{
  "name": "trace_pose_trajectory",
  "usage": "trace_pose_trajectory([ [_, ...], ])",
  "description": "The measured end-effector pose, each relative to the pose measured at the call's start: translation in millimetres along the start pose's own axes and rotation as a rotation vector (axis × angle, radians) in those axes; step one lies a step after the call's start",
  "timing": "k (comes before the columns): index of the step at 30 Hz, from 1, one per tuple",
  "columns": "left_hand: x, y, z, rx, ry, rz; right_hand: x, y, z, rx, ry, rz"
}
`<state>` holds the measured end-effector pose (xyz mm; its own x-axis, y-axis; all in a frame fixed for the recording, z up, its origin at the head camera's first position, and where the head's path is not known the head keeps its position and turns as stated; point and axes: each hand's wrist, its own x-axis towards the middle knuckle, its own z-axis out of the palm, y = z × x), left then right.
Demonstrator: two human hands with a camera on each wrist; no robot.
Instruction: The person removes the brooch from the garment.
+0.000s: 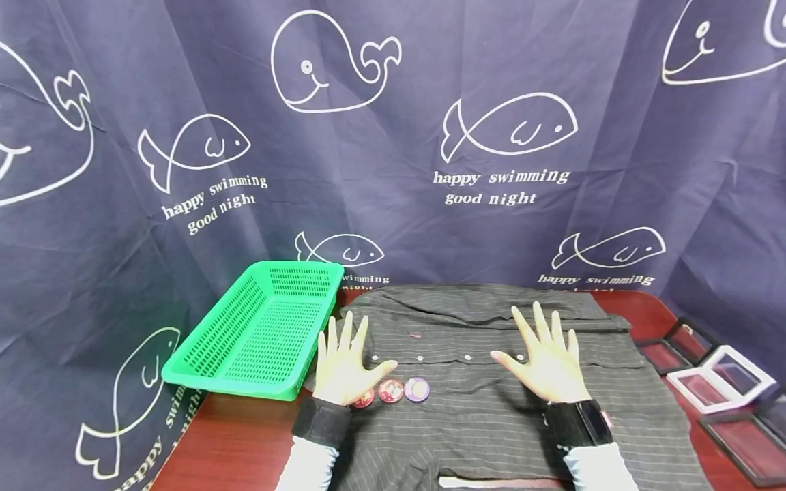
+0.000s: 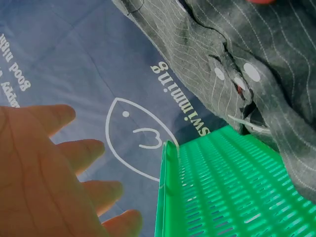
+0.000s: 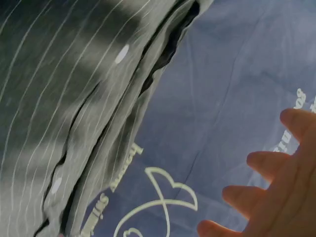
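Striped shirt (image 1: 491, 382) lies flat, its button row running left-right.

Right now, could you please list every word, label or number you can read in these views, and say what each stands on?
"happy swimming good night": printed in white on the blue backdrop cloth, under each drawn fish; fully readable twice in the head view.
"happy swimming": lower prints, cut off by the striped shirt and green basket.
Round badges near the left hand: designs too small to read.
Right hand, picture frames: no text.
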<state>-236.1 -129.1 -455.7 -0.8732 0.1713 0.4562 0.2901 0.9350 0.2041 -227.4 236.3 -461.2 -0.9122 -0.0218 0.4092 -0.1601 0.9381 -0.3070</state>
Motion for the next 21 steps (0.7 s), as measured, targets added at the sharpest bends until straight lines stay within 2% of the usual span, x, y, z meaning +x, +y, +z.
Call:
trace_pose_trajectory([
  [7,4.9,-3.7,-3.0,-0.048,-0.015,0.024,11.9,-14.7,2.9,0.08,0.014,-0.072],
  [13,9.8,-5.7,-7.8,-0.057,-0.007,0.037,22.8,-36.4,3.9,0.138,0.047,-0.147],
  [17,10.3,-8.3,-12.5,-0.08,-0.016,0.058,25.3,-54.7,5.7,0.182,0.008,-0.174],
  [21,7.0,-14.0,-13.6,-0.132,-0.07,0.057,24.4,-74.5,13.0,0.241,-0.032,-0.208],
])
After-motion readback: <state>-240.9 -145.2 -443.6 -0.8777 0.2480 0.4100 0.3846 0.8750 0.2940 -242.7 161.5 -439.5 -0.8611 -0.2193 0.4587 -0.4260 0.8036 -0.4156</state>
